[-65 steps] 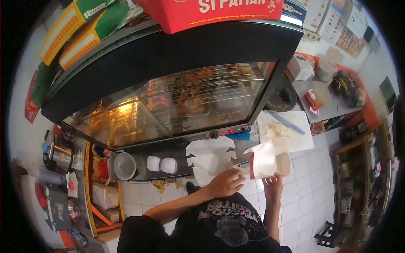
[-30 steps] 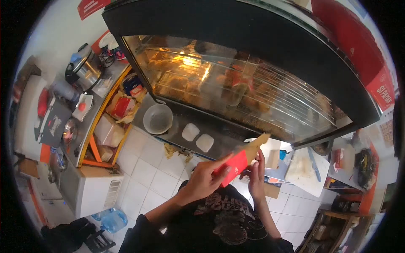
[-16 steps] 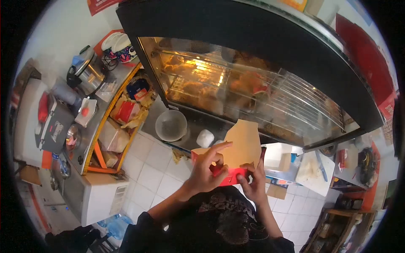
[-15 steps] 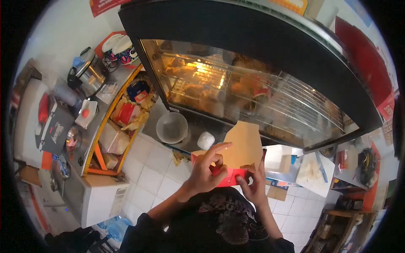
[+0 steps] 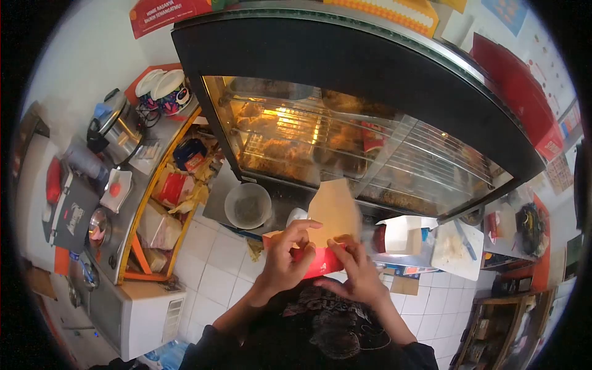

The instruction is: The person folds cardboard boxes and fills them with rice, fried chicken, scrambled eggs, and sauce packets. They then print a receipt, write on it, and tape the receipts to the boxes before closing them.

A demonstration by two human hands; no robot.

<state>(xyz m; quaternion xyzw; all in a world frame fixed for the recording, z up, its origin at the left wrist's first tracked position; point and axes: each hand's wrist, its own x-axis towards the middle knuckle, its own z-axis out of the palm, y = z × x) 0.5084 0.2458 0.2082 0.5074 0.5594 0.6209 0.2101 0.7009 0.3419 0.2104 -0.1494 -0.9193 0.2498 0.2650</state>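
Note:
A cardboard food box [image 5: 333, 213], red outside and plain brown inside, is held in front of my chest, partly folded, with one tall brown panel standing up. My left hand [image 5: 285, 262] pinches its left side, thumb and fingers bent around the red edge. On the right, my right hand [image 5: 361, 276] has its fingers over the red front part and its thumb lower down, near the bottom edge. Behind the left fingers, a white rounded item [image 5: 297, 215] is partly hidden on the counter, close to a translucent bowl [image 5: 248, 205].
A glass-fronted warming cabinet [image 5: 364, 55] with fried food on racks stands directly ahead. To the right are an open box [image 5: 402, 238] and a white cutting board [image 5: 455, 254] with a knife [image 5: 465, 242]. A metal counter [image 5: 143, 165] with a cooker [image 5: 115, 131] runs along the left.
The box and both hands have shifted slightly left in view. My right fingers have moved over the red front, and the right thumb has dropped lower. The head view has tilted up a little.

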